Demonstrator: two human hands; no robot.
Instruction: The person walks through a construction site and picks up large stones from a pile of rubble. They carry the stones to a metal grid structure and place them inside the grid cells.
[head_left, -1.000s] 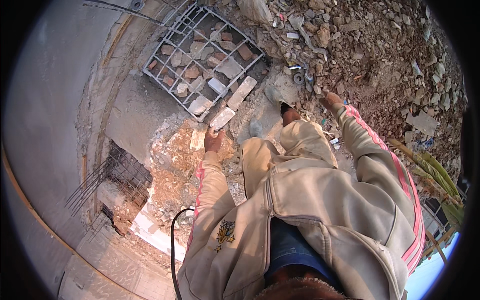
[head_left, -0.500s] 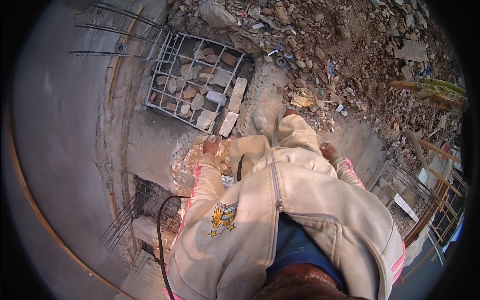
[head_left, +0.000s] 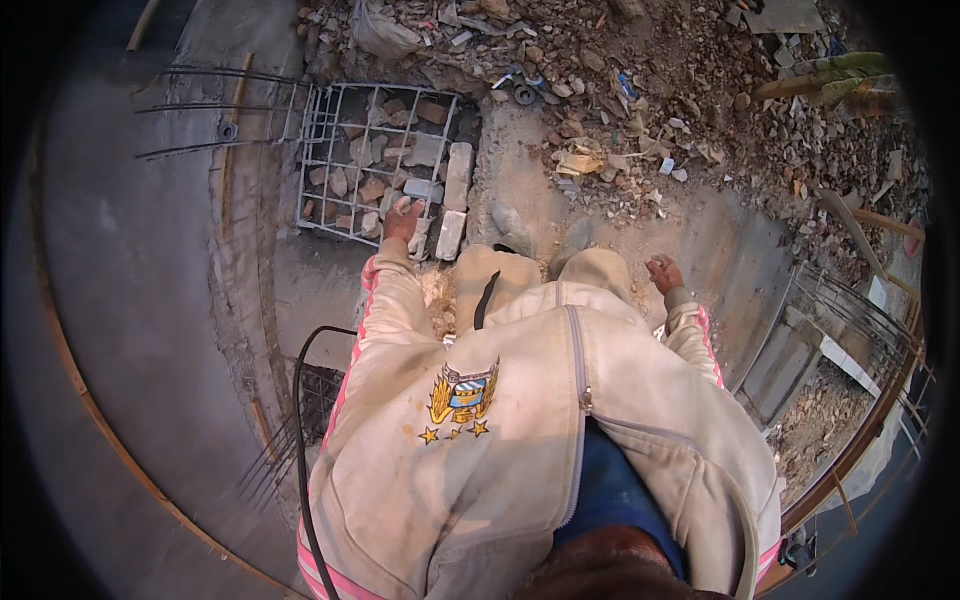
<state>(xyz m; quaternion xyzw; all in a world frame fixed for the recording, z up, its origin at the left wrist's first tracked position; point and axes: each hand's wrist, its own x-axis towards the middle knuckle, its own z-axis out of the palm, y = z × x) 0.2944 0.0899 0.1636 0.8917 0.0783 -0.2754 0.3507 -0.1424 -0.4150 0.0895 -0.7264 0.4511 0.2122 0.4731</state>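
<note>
My left hand (head_left: 401, 222) is over the near edge of a metal bar grid (head_left: 331, 162), its fingers curled in. Something small and pale shows at its fingertips, but whether it is held I cannot make out. Beneath the grid, broken bricks and stones (head_left: 373, 188) fill a square pit. Beside the pit, close to my left hand, two pale blocks (head_left: 458, 178) lie end to end. My right hand (head_left: 664, 272) hangs out to the right of my knee, fingers loosely apart, holding nothing visible.
Rebar ends (head_left: 205, 108) stick out left of the grid, along a grey concrete surface (head_left: 130, 300). Rubble (head_left: 640, 120) covers the ground ahead and to the right. More bars and planks (head_left: 850, 325) stand at the right. A black cable (head_left: 301, 440) runs by my left arm.
My left hand has moved forward and slightly left, from short of the grid to over its near edge. My right hand has come forward a little, and its fingers show more. The view has shifted.
</note>
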